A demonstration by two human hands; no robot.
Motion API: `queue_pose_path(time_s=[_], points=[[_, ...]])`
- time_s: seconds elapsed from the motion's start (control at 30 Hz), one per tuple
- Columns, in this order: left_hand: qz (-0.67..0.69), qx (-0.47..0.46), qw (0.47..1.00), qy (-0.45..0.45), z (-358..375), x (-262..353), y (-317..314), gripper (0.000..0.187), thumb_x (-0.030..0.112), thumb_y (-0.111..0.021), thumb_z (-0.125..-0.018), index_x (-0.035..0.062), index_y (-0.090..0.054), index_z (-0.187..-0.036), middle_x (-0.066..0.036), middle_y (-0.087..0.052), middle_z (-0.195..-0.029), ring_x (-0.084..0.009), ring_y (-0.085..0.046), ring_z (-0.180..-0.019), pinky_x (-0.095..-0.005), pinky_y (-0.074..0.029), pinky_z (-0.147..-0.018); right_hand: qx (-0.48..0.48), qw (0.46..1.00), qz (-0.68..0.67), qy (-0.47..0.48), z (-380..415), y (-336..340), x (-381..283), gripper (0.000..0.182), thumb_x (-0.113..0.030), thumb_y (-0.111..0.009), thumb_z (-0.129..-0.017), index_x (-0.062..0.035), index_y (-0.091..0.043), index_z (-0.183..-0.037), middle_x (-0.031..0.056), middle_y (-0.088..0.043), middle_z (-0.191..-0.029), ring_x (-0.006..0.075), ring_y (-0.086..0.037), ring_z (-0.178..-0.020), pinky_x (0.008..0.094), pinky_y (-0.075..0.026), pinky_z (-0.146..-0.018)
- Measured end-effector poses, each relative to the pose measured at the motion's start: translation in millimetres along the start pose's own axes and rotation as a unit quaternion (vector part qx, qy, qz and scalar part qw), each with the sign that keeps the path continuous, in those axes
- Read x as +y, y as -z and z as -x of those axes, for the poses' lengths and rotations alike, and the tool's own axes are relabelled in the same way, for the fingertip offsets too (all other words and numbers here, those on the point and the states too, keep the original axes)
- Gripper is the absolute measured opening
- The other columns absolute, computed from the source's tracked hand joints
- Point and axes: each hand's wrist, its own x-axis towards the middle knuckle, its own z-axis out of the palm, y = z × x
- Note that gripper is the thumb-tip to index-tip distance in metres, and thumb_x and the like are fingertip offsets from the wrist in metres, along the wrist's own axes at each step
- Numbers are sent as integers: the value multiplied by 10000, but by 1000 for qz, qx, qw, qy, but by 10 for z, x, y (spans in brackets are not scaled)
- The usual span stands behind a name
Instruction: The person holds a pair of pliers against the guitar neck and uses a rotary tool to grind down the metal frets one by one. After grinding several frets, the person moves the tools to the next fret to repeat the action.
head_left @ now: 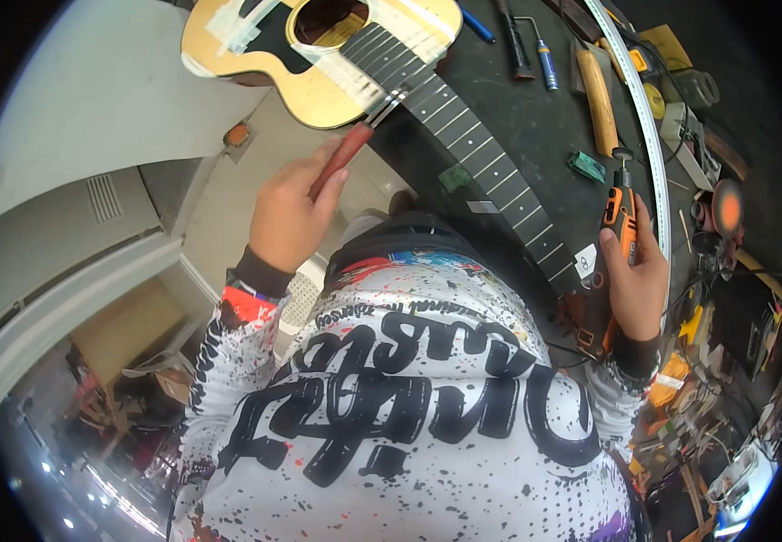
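A person's left hand [290,217] closes round the red handle of a slim tool [348,152], its metal end lying across the fretboard where the neck meets the body of an acoustic guitar [319,54], while the right hand [637,275] wraps an orange rotary tool [621,210] held upright beside the neck's outer end. The guitar lies along the near edge of the dark bench [535,135], its taped body overhanging the edge toward the floor. A small green block [586,166] sits on bare benchtop between neck and rotary tool; a wooden-handled tool [597,99], a blue-handled tool [544,59] and a long steel rule [644,117] crowd the bench's far side
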Motion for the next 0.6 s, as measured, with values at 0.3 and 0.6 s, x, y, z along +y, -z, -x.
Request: queue_pose_path(time_s=[0.3,0.6], points=[[5,-21,998,-63,-215,185,-49,375,170,-763,-1008,54,-753,-1364,-206,-754,-948,-337,-724,-770,-402,-568,-717,-60,996,29,65,12,-31,-162,696,-109,-740,-1015,-9,-473,-1650,37,-726,-1112,73,-628,-918,236,-535,-830],[-67,-57,995,-41,-333,425,-160,366,242,-730,-1032,74,-760,-1356,-211,-743,-904,-404,-709,-784,-489,-559,-719,-133,986,50,92,-45,-308,-493,682,-102,-781,-966,-51,-553,-1607,100,-788,-1125,94,-680,-974,274,-562,-891]])
